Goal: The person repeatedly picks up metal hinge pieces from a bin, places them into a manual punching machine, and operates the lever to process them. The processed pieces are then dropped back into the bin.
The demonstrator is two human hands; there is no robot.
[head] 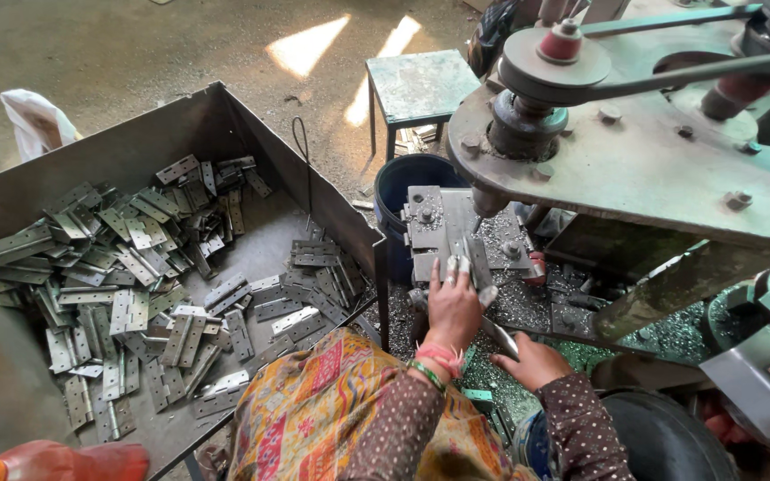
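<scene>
A person in a patterned orange garment and dotted brown sleeves sits at a belt-driven drill press (634, 134), seen from above. Directly under the drill spindle (489, 201) is a grey steel jig plate (434, 227). The left hand (453, 307) reaches onto this jig, fingers pressed together and flat on a metal hinge (467, 254) lying just below the spindle; red and green bangles circle the wrist. The right hand (532, 361), nearer the person than the jig, is curled around a slim shiny metal piece (503, 338), pinched between thumb and fingers; it looks like another hinge leaf, though I cannot be sure.

To do this well, I judge the hinge should sit square against the jig's stops, held flat, with fingertips kept off the spindle's line.

Left of the jig stands a large open steel bin (135, 151) holding loose hinges (135, 285), far too many to count, easily several dozen. Beyond the jig are one blue bucket (403, 183) and one small green stool (421, 85). Bright metal shavings (528, 307) cover the area around the jig. Two drive belts run over one pulley (554, 62).
</scene>
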